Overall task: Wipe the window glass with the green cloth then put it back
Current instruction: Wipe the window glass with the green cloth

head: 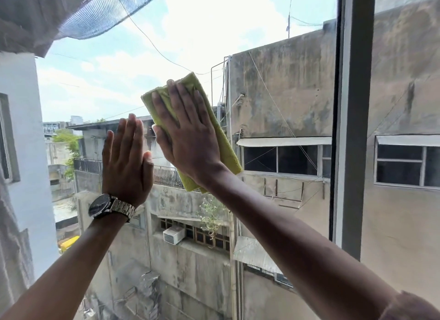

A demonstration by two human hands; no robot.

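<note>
The yellow-green cloth (226, 148), folded into a long strip, lies flat against the window glass (190, 33) at the middle of the head view. My right hand (185, 136) presses on it with the palm and spread fingers, covering most of its centre. My left hand (127, 160), with a metal wristwatch on the wrist, rests flat on the glass just left of the cloth, fingers together and holding nothing. The two hands nearly touch.
A dark vertical window frame (352, 129) stands to the right of the pane, with another pane beyond it. A grey curtain or netting (47, 14) hangs at the top left. Concrete buildings show outside through the glass.
</note>
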